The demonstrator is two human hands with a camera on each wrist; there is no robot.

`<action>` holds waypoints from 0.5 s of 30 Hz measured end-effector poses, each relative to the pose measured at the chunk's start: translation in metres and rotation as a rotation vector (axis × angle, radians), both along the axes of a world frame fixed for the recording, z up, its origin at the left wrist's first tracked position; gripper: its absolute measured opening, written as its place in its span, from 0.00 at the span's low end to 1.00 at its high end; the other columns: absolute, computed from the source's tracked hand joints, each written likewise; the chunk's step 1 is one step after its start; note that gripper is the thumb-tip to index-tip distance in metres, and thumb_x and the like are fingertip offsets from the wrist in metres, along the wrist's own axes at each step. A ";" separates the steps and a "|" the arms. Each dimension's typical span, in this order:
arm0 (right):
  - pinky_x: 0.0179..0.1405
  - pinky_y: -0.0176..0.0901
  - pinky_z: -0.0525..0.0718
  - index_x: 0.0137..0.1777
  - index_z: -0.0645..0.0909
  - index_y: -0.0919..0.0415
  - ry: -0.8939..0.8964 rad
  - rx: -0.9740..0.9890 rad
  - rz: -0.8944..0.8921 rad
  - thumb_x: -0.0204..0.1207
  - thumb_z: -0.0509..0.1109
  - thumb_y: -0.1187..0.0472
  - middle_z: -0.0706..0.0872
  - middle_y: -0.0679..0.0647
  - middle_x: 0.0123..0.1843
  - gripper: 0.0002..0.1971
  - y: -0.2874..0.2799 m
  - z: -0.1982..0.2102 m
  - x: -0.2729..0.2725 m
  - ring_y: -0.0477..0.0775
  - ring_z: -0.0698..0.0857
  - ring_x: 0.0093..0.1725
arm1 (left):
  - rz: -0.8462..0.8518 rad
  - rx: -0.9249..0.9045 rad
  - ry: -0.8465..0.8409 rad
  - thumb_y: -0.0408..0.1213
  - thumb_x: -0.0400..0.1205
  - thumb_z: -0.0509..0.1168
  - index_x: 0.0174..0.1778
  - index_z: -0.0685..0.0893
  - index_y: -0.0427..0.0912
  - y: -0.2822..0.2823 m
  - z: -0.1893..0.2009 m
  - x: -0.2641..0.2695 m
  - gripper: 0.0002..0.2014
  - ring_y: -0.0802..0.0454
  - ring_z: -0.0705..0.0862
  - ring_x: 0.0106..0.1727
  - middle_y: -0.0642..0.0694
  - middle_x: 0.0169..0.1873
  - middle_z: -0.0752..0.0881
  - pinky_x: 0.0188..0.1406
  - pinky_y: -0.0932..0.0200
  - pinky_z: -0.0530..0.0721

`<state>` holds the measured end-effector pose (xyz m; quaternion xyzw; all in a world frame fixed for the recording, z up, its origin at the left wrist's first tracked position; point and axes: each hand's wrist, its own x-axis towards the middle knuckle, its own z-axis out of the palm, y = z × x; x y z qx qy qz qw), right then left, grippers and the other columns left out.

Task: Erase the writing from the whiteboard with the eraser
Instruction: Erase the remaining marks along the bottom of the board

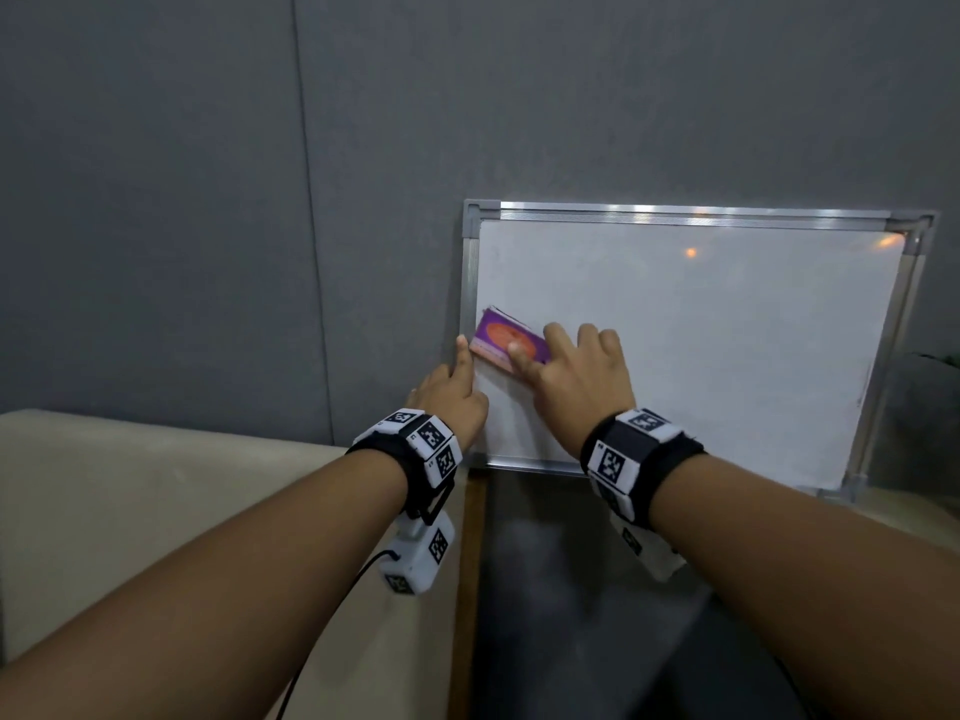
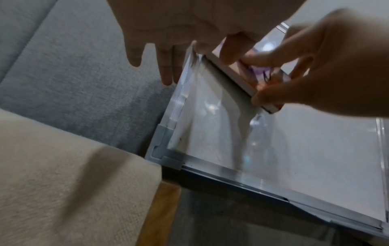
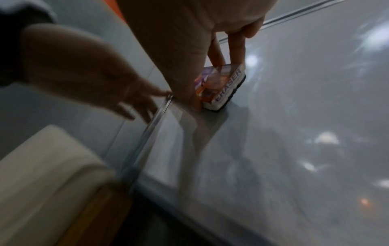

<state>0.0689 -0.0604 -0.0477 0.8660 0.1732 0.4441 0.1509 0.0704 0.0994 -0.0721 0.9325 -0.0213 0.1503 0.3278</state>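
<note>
The eraser (image 1: 508,341), at the whiteboard (image 1: 727,356)'s left edge in mid-frame, is pinched by the curled right hand (image 1: 582,376) and pressed flat; the frame is steadied by the left hand (image 1: 452,402), fingers extended. No writing is discernible, so erasing appears nearly done. The lower right corner is cut off, and faint marks cannot be ruled out under glare.

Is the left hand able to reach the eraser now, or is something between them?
Probably yes. The left hand rests with straight fingers on the whiteboard's left frame, right beside the eraser. Nothing lies between them, but the right hand already grips the eraser and covers its near end.
</note>
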 end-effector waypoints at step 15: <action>0.42 0.55 0.66 0.61 0.82 0.43 -0.026 -0.085 -0.055 0.68 0.73 0.57 0.76 0.56 0.45 0.20 -0.007 0.012 -0.011 0.61 0.73 0.42 | -0.030 -0.056 0.035 0.40 0.81 0.51 0.82 0.38 0.62 0.002 0.001 -0.001 0.37 0.39 0.73 0.67 0.40 0.69 0.72 0.69 0.41 0.72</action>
